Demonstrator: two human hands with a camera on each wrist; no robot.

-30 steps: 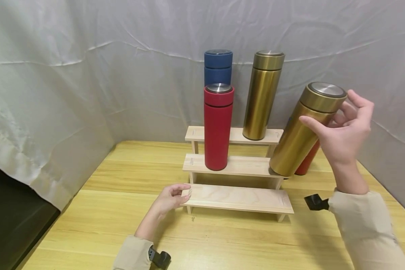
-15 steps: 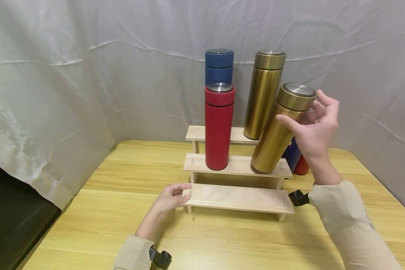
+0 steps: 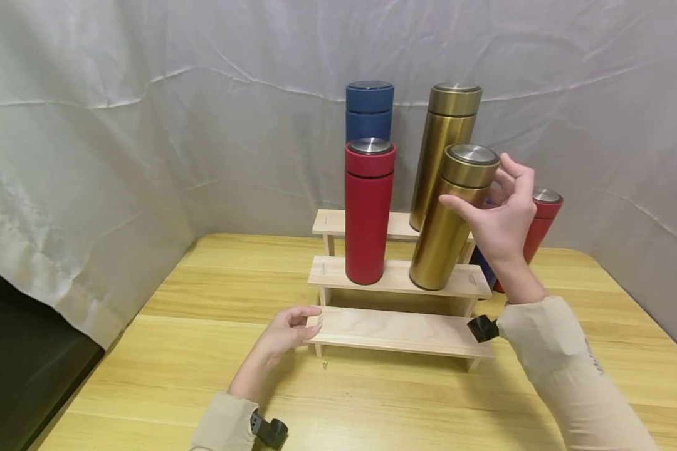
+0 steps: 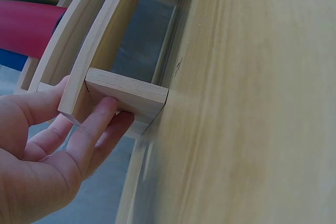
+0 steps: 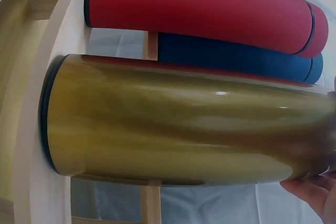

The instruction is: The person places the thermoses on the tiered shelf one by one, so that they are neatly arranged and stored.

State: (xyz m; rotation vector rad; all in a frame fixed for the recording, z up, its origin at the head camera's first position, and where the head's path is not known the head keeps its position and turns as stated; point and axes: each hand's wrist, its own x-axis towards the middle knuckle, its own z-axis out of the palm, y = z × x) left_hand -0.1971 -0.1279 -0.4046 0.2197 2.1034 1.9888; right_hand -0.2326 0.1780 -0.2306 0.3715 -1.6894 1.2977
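Observation:
My right hand point(image 3: 504, 219) grips a gold thermos point(image 3: 441, 235) near its lid, thumb on the near side. In the right wrist view the base of this gold thermos point(image 5: 173, 124) meets the middle shelf. A red thermos point(image 3: 368, 219) stands to its left on that shelf. My left hand point(image 3: 284, 332) pinches the left end of the bottom shelf of a three-step wooden display rack point(image 3: 395, 329). In the left wrist view, fingers point(image 4: 97, 129) press against the rack's end support point(image 4: 131, 90).
On the top shelf are a blue thermos point(image 3: 368, 111) and another gold thermos point(image 3: 454, 125). Right of the rack, partly behind my right hand, are another red thermos point(image 3: 543, 219) and a dark blue one point(image 3: 483, 266). A grey curtain point(image 3: 248, 156) hangs behind the wooden table point(image 3: 214, 288).
My right hand has carried the gold thermos leftward from the rack's right end onto the middle shelf, and it leans less. My left hand has stayed on the rack.

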